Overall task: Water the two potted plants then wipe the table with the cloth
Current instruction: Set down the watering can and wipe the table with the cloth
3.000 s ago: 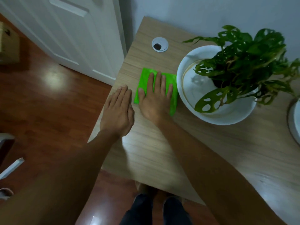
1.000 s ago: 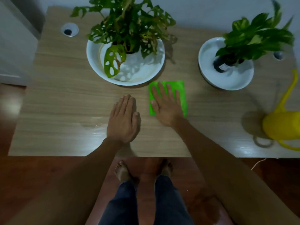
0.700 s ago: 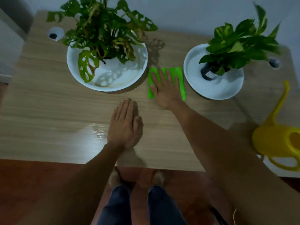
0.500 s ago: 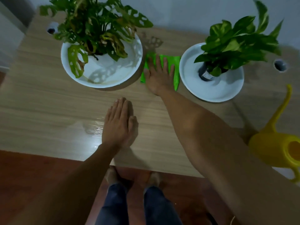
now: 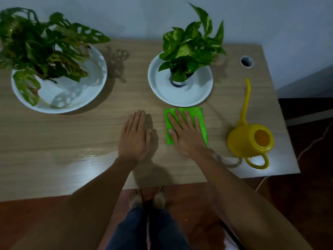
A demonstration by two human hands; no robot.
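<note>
A green cloth (image 5: 201,115) lies flat on the wooden table (image 5: 72,134), just in front of the right plant's white saucer (image 5: 180,99). My right hand (image 5: 185,132) presses down on the cloth with its fingers spread, covering most of it. My left hand (image 5: 137,138) rests flat on the bare wood to the left of the cloth and holds nothing. The big holey-leaved plant (image 5: 41,49) stands in a wide white bowl (image 5: 100,76) at the back left. The smaller plant (image 5: 191,46) stands at the back centre.
A yellow watering can (image 5: 250,139) with a long spout stands right of the cloth, near the table's right front corner. A cable hole (image 5: 246,61) sits at the back right. A wet sheen (image 5: 93,156) shows left of my left hand. My bare feet (image 5: 147,197) stand below the front edge.
My right hand has slid the cloth from the gap between the two dishes toward me and rightward, in front of the right saucer. My view has swung to the right.
</note>
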